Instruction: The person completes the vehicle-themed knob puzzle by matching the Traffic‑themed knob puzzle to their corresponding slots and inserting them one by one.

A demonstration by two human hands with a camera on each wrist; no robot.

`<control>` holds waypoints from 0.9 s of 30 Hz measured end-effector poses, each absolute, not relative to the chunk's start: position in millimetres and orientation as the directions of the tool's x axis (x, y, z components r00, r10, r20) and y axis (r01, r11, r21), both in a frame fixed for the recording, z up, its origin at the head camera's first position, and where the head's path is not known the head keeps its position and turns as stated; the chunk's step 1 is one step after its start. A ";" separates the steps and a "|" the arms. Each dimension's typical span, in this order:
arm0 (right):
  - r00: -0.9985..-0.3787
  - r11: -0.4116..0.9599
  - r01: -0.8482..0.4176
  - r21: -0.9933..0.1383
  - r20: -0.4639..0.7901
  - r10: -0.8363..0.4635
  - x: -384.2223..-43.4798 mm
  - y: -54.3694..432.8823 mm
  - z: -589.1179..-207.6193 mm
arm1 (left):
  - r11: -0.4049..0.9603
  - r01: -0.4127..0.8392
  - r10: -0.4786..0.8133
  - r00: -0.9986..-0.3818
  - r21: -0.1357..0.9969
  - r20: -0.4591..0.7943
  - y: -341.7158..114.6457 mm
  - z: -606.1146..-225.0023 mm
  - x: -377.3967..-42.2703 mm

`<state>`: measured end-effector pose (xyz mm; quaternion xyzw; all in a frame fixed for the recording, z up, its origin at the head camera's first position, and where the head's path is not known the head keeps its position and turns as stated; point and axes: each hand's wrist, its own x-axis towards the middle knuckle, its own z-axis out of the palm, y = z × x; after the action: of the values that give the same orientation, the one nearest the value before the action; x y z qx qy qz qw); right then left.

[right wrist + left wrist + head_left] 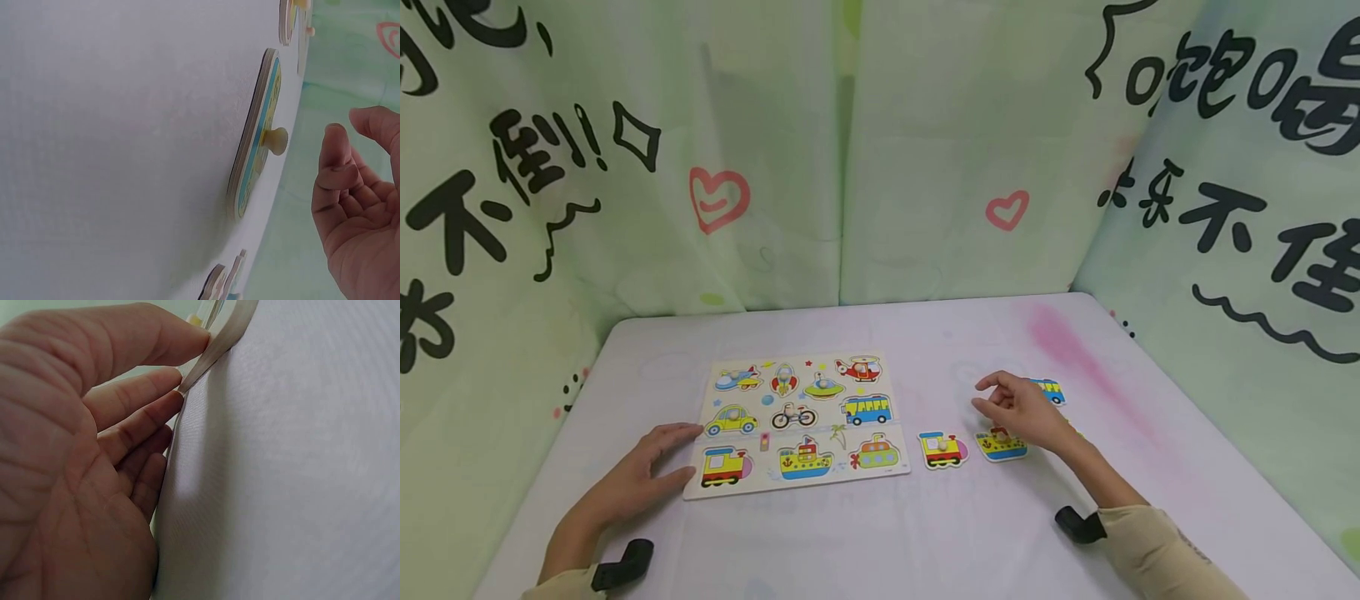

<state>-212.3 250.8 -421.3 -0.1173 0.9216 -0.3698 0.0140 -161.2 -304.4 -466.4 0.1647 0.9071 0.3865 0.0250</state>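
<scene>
A puzzle board (767, 482) printed with vehicles lies on the white table. My left hand (643, 475) rests at its left side, fingers fairly straight; in the left wrist view, thumb and fingertips (178, 380) touch the board's edge (220, 347). Over the loose pieces hovers my right hand (1018, 407), fingers loosely bent and holding nothing. Below it lies a ship puzzle piece (1000, 448), partly covered by the hand. To its left is a train puzzle piece (943, 451); behind the hand, a bus puzzle piece (1051, 390) shows in part. A round knob (275, 141) stands on one piece.
More wooden puzzle pieces (212, 284) show at the bottom of the right wrist view. Something yellow peeks out behind my right wrist, mostly hidden. Pale green curtains (917, 167) with writing and hearts hang along the table's back and sides.
</scene>
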 end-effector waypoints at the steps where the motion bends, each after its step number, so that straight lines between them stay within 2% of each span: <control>1: -0.972 0.703 -0.206 -0.681 0.062 -0.225 -212.4 252.1 -421.3 | 0.645 0.279 0.318 -0.945 0.711 0.083 -304.6 -466.6 -161.3; 8: -0.977 0.726 -0.201 -0.657 0.077 -0.201 -213.8 262.4 -421.6 | 0.647 0.300 0.323 -0.941 0.701 0.105 -306.0 -466.9 -162.4; 27: -0.988 0.767 -0.157 -0.622 0.099 -0.123 -220.6 295.3 -426.2 | 0.664 0.232 0.298 -0.954 0.711 0.032 -302.1 -463.4 -160.2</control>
<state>-220.6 295.3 -426.2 -0.0745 0.9395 -0.3332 -0.0261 -160.2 -302.1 -463.4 0.1454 0.9112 0.3830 0.0436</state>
